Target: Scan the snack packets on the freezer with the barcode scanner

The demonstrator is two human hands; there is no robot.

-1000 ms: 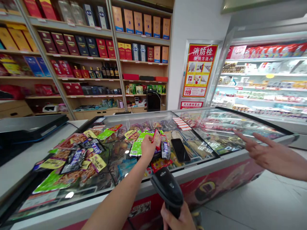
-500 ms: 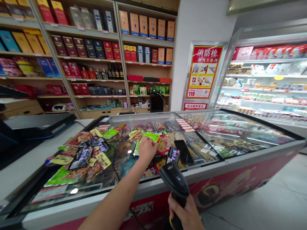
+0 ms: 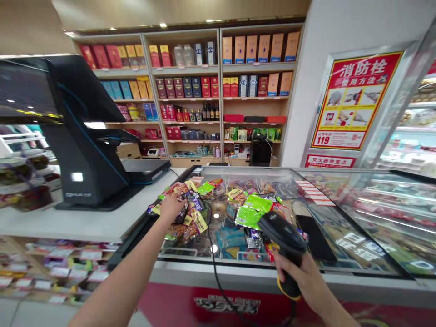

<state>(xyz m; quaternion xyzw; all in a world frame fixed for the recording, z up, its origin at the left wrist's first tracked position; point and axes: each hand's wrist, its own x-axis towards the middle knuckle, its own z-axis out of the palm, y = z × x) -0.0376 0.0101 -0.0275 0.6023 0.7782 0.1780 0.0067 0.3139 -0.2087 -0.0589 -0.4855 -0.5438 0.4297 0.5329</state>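
My left hand (image 3: 173, 207) reaches into the left pile of snack packets (image 3: 194, 225). Its fingers are closed on a black snack packet (image 3: 181, 215), which they partly cover. In my right hand (image 3: 299, 272) is a black barcode scanner (image 3: 284, 234), gripped by its handle, its head pointing left over the freezer. Just beyond the scanner lies a second group of packets, with bright green packets (image 3: 252, 212) on top. A dark phone (image 3: 315, 237) lies to the right of the scanner.
The packets lie on a chest freezer's glass top (image 3: 218, 243). The scanner's cable (image 3: 215, 263) runs across the glass and down its front. On the left, a counter (image 3: 102, 220) carries a black checkout terminal (image 3: 86, 136). Shelves of boxes (image 3: 218, 97) line the back wall.
My left hand has moved from the green packets to the left pile, leaving the green ones on the glass. The view has turned left. My right hand still grips the scanner.
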